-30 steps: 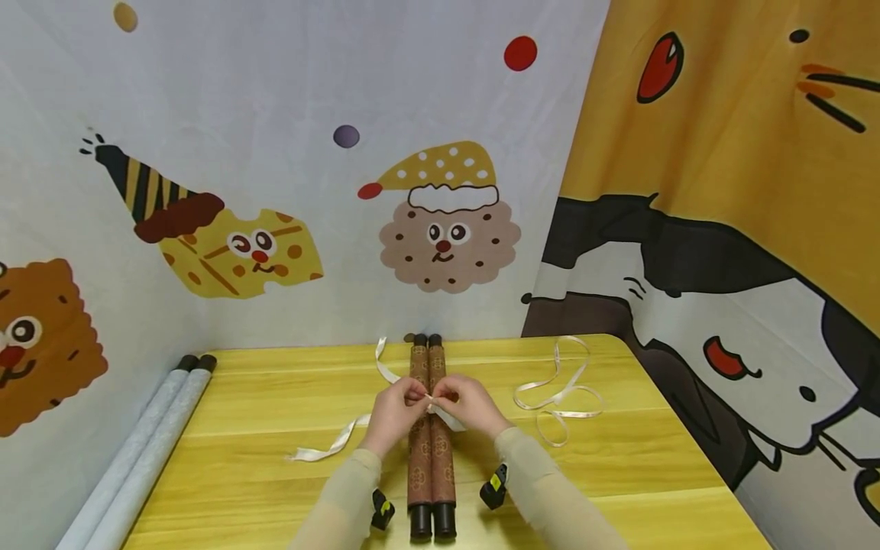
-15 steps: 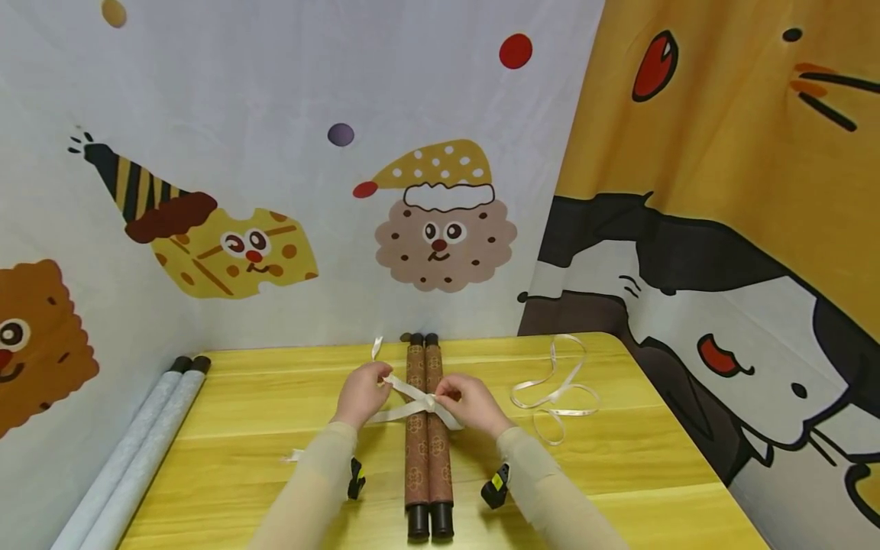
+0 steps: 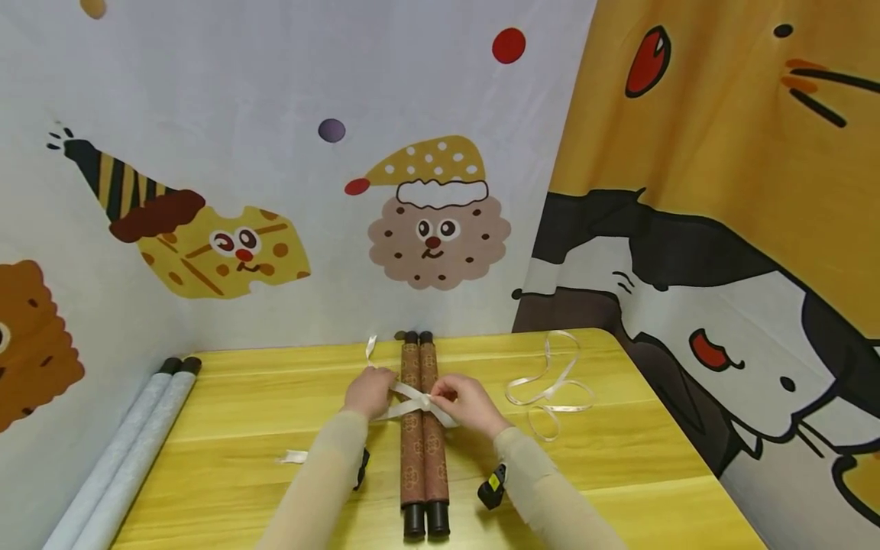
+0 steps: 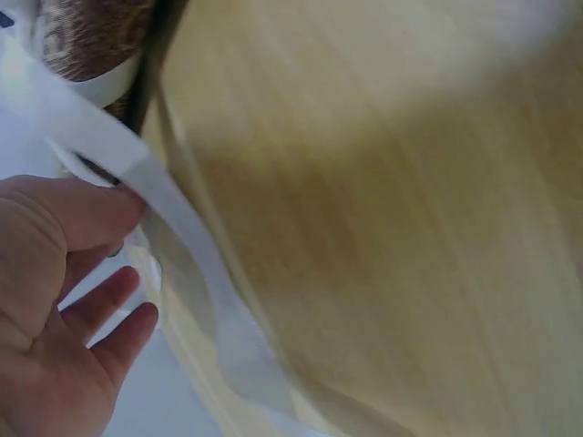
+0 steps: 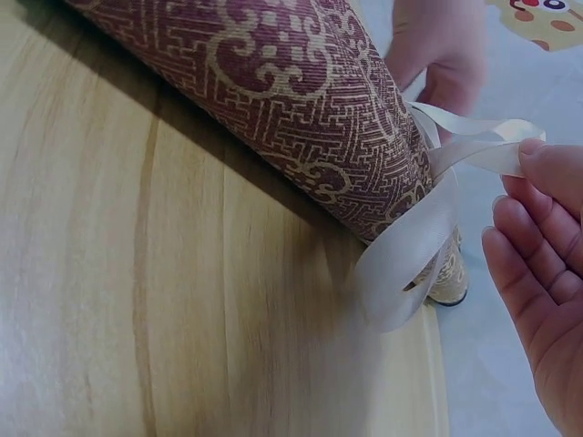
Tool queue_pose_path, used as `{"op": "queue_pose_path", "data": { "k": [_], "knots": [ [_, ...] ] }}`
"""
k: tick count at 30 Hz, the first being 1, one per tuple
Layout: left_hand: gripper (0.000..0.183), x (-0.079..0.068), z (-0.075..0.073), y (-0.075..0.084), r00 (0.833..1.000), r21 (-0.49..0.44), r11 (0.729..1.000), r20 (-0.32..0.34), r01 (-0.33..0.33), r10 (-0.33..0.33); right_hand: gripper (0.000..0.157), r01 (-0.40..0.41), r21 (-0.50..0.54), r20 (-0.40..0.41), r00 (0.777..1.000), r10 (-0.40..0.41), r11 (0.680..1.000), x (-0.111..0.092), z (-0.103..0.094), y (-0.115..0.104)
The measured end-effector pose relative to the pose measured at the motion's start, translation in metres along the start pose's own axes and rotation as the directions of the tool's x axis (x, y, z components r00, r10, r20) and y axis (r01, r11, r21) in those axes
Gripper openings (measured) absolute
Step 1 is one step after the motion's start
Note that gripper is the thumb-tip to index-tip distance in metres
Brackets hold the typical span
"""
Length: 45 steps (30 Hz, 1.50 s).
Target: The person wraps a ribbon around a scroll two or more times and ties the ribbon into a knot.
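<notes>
Around two brown, gold-patterned cylindrical scrolls [image 3: 414, 451] | white satin ribbon [image 3: 424, 401] wrapped, tying seemingly unfinished | my left hand [image 3: 367, 393] pinches one strand, my right hand [image 3: 467, 402] another; other fingers loose

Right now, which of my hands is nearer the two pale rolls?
Your left hand: it is to the right of the pale rolls, short of the brown rolls. Your right hand is farther right, mostly past the brown rolls.

Cream sleeves [image 3: 318, 485], black wrist cameras [image 3: 491, 493]

Left-wrist view seemingly soft-focused.
</notes>
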<state>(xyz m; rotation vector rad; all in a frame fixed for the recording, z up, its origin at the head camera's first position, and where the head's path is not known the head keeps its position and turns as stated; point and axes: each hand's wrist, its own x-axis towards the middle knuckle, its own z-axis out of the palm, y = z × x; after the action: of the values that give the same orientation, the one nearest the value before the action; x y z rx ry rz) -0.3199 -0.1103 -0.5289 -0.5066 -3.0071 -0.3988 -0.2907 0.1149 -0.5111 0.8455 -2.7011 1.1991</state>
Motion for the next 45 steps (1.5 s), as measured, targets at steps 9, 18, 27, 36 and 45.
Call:
{"op": "queue_pose_path", "data": {
  "k": [9, 18, 27, 36, 45],
  "knots": [
    [0.013, -0.009, -0.008, -0.006, 0.990, -0.007, 0.990, -0.011, 0.138, -0.138, 0.006, 0.007, 0.007, 0.004, 1.000, -0.007, 1.000, 0.002, 0.001, -0.002],
    [0.007, -0.022, -0.054, -0.027, 0.986, -0.099, 0.986, -0.089, 0.135, -0.144, 0.007, -0.009, 0.023, -0.015, 1.000, 0.010, 1.000, 0.006, 0.000, -0.001],
    [0.007, -0.044, -0.100, -0.054, 0.959, -0.167, 0.961, -0.145, 0.220, -0.245, 0.008, 0.002, -0.003, -0.018, 1.000, -0.002, 1.000, 0.010, -0.003, -0.004],
    [0.006, -0.064, -0.116, -0.053, 0.982, -0.287, 0.941, -0.011, 0.177, -0.188, 0.008, -0.022, 0.000, -0.001, 1.000, 0.022, 1.000, 0.012, -0.004, -0.005],
    [0.012, -0.075, -0.106, 0.002, 0.969, -0.815, 0.540, 0.245, 0.209, -0.006, 0.009, -0.031, 0.007, 0.070, 0.997, 0.030, 1.000, 0.021, -0.009, -0.001]
  ]
}}
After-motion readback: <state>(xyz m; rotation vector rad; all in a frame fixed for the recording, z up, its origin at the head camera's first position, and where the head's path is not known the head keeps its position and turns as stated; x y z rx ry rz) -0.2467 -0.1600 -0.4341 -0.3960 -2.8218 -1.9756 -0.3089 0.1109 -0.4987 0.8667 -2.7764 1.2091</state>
